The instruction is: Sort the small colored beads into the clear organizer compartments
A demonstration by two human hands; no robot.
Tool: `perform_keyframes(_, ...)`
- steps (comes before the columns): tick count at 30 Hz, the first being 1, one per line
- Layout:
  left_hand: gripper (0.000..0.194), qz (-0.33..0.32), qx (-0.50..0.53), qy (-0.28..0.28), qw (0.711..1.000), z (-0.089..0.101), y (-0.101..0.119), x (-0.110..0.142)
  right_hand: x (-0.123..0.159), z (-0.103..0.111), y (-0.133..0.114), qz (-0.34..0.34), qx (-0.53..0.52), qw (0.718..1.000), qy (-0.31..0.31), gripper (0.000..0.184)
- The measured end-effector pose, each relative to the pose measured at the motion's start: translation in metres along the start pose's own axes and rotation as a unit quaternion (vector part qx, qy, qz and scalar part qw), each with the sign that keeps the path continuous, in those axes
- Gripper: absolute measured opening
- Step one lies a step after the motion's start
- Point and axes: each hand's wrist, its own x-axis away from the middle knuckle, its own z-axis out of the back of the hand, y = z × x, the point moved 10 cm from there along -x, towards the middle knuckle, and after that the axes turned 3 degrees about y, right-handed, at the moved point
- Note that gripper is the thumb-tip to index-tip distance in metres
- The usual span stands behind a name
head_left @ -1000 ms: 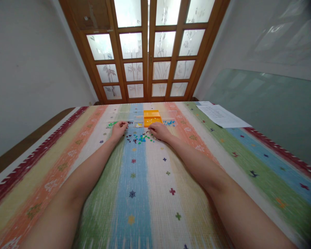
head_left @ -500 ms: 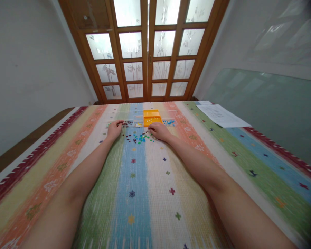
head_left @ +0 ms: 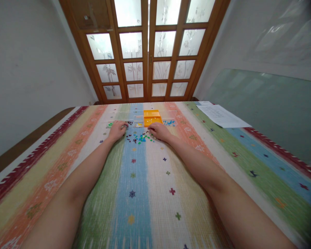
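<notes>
My left hand [head_left: 117,130] rests on the striped cloth with its fingers curled, right in front of a clear compartment box [head_left: 133,123]. What the fingers hold is too small to make out. My right hand [head_left: 158,131] lies knuckles up, its fingertips pressed together at the right edge of a scatter of small coloured pieces [head_left: 140,138]. The pieces are green, blue and dark red and lie between the two hands. An orange tray [head_left: 151,118] sits just behind them.
The box shows green pieces [head_left: 110,123] at its left end and blue pieces [head_left: 169,122] at its right end. A printed paper sheet [head_left: 221,116] lies at the far right of the table. Wooden doors with frosted panes stand beyond the table's far edge.
My left hand reached left to the box's left end, then came back right towards the pieces. My right hand has stayed at the pile.
</notes>
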Motion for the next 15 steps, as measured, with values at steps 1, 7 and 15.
perform_keyframes(1,0.030,-0.007,-0.004,-0.001,1.000,0.002,0.004,0.000,0.000,-0.001,0.001,-0.001,0.000,1.000,-0.001,0.022)
perform_keyframes(7,0.024,-0.026,-0.005,0.004,1.000,0.011,0.020,-0.002,0.001,0.000,0.005,-0.006,-0.001,1.000,0.006,0.022)
perform_keyframes(15,0.019,-0.062,0.037,-0.197,0.978,-0.011,0.034,0.006,0.000,0.002,0.002,-0.015,0.012,1.000,-0.006,0.022)
